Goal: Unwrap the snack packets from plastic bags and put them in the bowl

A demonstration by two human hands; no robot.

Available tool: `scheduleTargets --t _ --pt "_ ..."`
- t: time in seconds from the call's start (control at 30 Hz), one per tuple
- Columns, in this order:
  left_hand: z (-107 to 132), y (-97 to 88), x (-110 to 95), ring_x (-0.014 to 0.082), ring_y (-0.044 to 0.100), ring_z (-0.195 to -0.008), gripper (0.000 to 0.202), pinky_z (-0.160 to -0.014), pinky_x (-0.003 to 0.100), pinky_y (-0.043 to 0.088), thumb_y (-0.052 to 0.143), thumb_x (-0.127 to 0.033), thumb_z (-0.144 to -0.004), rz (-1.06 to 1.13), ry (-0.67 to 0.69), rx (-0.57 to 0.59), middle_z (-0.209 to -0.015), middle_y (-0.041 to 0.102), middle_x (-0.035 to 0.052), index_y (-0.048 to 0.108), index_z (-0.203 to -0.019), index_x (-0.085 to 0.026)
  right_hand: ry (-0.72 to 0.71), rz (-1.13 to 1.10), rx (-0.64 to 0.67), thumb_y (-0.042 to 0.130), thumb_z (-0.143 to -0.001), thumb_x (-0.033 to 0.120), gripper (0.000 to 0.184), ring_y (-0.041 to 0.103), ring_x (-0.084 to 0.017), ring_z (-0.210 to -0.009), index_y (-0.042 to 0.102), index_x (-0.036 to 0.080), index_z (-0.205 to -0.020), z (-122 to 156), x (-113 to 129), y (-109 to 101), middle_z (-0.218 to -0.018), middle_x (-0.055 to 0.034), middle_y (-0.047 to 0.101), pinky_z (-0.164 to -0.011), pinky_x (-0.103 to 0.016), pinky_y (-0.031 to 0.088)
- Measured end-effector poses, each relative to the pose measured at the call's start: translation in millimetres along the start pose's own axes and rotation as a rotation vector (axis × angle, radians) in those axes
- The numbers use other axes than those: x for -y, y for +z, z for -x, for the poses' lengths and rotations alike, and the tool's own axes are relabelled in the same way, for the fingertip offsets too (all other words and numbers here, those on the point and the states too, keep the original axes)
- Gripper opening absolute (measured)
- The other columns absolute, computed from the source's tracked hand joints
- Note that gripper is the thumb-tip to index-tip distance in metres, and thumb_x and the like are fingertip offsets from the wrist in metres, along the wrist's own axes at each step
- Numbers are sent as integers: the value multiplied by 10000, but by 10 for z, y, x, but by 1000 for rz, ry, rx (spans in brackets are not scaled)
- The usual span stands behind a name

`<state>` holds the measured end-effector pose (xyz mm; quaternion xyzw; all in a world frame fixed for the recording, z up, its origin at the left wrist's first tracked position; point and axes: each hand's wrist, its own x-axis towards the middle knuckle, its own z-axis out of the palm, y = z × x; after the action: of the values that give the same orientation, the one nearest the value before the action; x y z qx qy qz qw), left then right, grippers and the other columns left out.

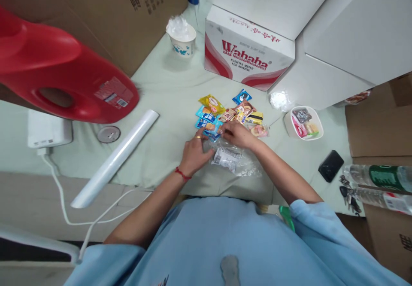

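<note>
A pile of small snack packets lies on the pale green cloth in front of me. My left hand [195, 150] rests at the near left edge of the pile, thumb and fingers apart, fingertips by a blue snack packet [210, 126]. My right hand [238, 134] has its fingers closed at the right end of that blue packet; the fingertips are partly hidden. Behind them are a yellow packet [212, 104], a brown packet [245, 108] and a dark blue packet [242, 97]. A clear plastic bag [247, 165] with a printed label lies crumpled below my hands.
A white tub [289, 127] holding packets stands right, near a black case [331, 165] and keys [350, 198]. Behind are a Wahaha carton [247, 50] and a paper cup [183, 47]. Left are a white tube [116, 159], a large red jug [74, 71] and a white charger [49, 129].
</note>
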<state>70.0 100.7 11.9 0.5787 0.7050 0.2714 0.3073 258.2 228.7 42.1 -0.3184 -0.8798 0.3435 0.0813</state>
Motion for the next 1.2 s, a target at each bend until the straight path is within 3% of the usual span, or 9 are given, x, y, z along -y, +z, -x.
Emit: scheduleTargets --t 0.2,0.37,0.43,0.5,0.6,0.73,0.93,1.07,1.2 --pt "-92 -2 -182 329 765 -990 598 -890 391 514 640 -459 -905 -291 -140 69 -932 798 88 569 -1419 -160 76 -30 -88 511 -996 285 166 550 -173 -720 630 179 -1041 43 173 -63 -786 -2 625 -682 -259 363" --pt "-107 13 -152 312 768 -971 311 -827 357 496 540 -461 -968 -349 -136 69 -946 807 89 716 -1050 -219 170 -2 -27 737 -910 360 494 571 -170 -706 599 165 -1342 167 198 -177 -780 23 626 -657 -247 359" --pt "-96 20 -152 308 766 -965 315 -801 348 489 518 -468 -976 -346 -158 59 -949 808 84 713 -1031 -227 219 72 26 749 -888 269 387 567 -166 -705 673 166 -1254 251 228 -221 -759 21 622 -657 -248 354" --pt "-91 22 -163 309 763 -960 326 -771 342 483 506 -475 -977 -349 -175 57 -957 806 90 709 -1035 -227 194 135 43 671 -929 194 226 579 -167 -750 730 163 -1144 361 319 -220 -822 -15 646 -689 -255 380" --pt "-111 -7 -155 311 757 -945 303 -745 338 477 501 -428 -963 -340 -197 60 -949 800 105 707 -1045 -222 83 209 94 621 -985 222 332 608 -188 -886 707 216 -1306 562 565 -90 -1081 -78 666 -766 -275 442" --pt "-153 -143 -61 289 737 -877 227 -742 332 486 579 -294 -824 -161 -198 57 -909 788 87 710 -992 -216 122 382 242 651 -995 287 458 596 -254 -1014 625 286 -1451 789 854 229 -1183 -115 632 -733 -293 473" --pt "-18 -268 -203 176 620 -555 187 -582 285 488 586 -326 -751 499 -238 185 -638 660 -12 635 -880 -199 119 382 114 562 -1029 217 390 542 -259 -1048 635 260 -1409 890 805 549 -1131 -114 598 -840 -338 515" --pt "153 -78 -522 205 731 -828 273 -805 324 584 536 -266 -812 401 -96 241 -883 777 35 728 -990 -188 21 163 22 686 -940 227 364 542 -286 -1161 687 190 -1302 1027 658 520 -1259 -151 596 -990 -433 522" --pt "331 123 -686 244 710 -1136 443 -1028 367 559 492 -168 -866 -12 117 269 -1258 743 91 736 -1235 -190 48 -159 -137 537 -1001 195 312 651 -226 -1062 709 236 -1259 1328 441 353 -1172 -94 683 -948 -377 555"
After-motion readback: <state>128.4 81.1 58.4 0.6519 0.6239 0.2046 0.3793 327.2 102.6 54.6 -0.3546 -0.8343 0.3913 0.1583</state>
